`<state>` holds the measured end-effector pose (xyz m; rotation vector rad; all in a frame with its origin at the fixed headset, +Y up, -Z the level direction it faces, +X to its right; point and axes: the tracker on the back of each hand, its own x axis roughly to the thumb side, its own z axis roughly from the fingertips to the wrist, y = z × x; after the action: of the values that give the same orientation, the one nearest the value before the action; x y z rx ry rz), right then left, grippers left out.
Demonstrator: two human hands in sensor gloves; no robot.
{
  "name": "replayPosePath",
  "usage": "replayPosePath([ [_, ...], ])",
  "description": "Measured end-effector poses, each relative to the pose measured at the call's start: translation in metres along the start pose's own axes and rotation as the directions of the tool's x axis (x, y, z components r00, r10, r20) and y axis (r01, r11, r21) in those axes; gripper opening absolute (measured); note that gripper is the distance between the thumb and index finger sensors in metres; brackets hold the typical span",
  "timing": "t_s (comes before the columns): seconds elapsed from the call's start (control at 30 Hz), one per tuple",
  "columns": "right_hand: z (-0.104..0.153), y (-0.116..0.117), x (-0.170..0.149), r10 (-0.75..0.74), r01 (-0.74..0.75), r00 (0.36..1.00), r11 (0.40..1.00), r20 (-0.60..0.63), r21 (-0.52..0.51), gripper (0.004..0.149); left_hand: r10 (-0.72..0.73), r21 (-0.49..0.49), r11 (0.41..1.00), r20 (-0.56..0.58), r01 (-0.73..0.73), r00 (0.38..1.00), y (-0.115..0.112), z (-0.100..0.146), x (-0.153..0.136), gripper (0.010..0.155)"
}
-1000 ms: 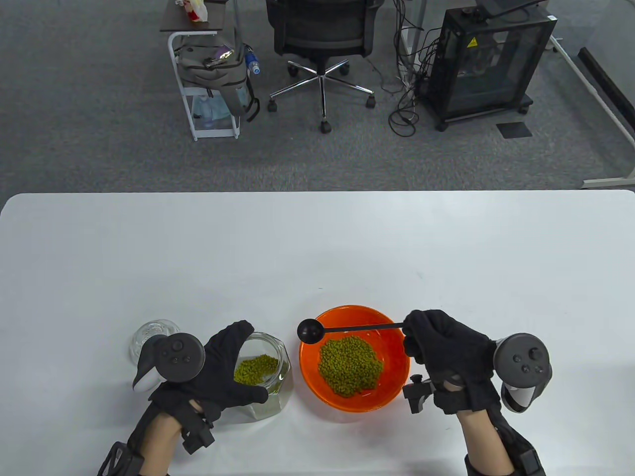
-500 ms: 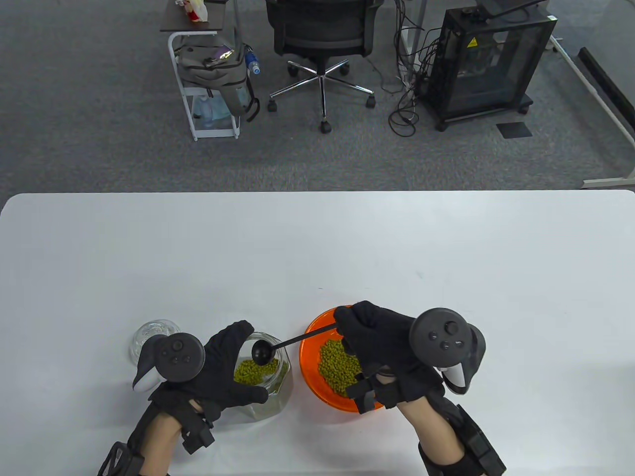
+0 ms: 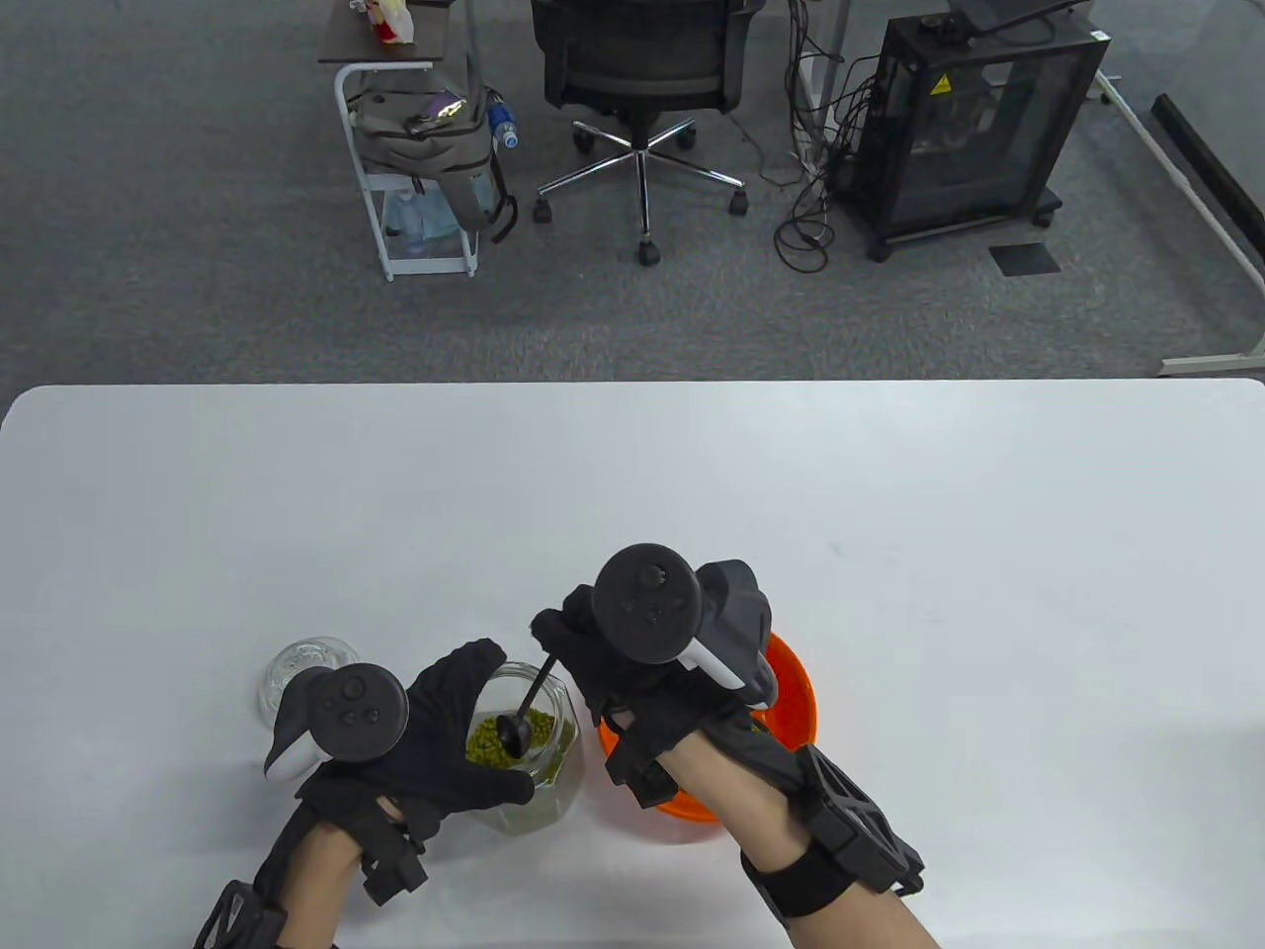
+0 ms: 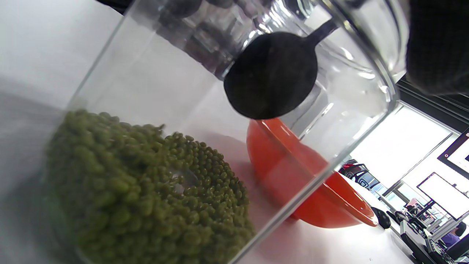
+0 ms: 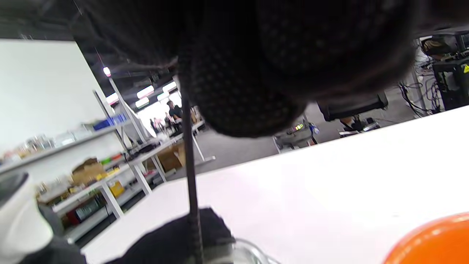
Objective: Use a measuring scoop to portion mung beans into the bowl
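while in jar [image 3: 529,736], scoop [image 3: 514,732] between hands

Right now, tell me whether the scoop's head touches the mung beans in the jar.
Apart. In the left wrist view the scoop head hangs inside the jar, with clear glass between it and the mung beans.

A clear glass jar [image 3: 534,761] is seen at about seven o'clock on the table, tilted, with green mung beans [image 4: 146,194] heaped in its lower part. A black measuring scoop [image 3: 514,732] is held inside the jar's mouth, its round cup [image 4: 271,84] just above the beans and, as far as can be told, empty; its thin handle [image 5: 188,165] rises toward one o'clock. An orange bowl [image 3: 796,692] is set just beside the jar at three o'clock, largely hidden.
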<state>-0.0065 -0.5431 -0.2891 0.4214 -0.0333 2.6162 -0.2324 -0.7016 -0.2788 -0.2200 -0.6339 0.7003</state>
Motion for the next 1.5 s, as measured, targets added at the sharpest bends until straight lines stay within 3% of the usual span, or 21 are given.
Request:
replayPosePath([
  [0.33, -0.015, 0.02, 0.016, 0.162, -0.162, 0.987, 0.982, 0.006, 0.095, 0.044, 0.003, 0.0, 1.0, 0.001, -0.003, 1.0, 0.0, 0.0, 0.0, 0.125],
  [0.83, -0.027, 0.041, 0.011, 0.203, -0.199, 0.979, 0.962, -0.002, 0.185, 0.044, 0.006, -0.001, 1.0, 0.003, -0.006, 1.0, 0.0, 0.0, 0.0, 0.125],
  [1.23, -0.038, 0.046, -0.007, 0.125, -0.109, 0.991, 0.962, -0.051, 0.252, 0.045, 0.006, -0.002, 1.0, 0.003, -0.006, 1.0, 0.0, 0.0, -0.001, 0.125],
  [1.5, -0.053, 0.064, -0.026, 0.019, 0.035, 0.991, 0.919, -0.134, 0.393, 0.045, 0.006, 0.0, 1.0, 0.003, -0.006, 1.0, 0.0, 0.0, -0.001, 0.125],
])
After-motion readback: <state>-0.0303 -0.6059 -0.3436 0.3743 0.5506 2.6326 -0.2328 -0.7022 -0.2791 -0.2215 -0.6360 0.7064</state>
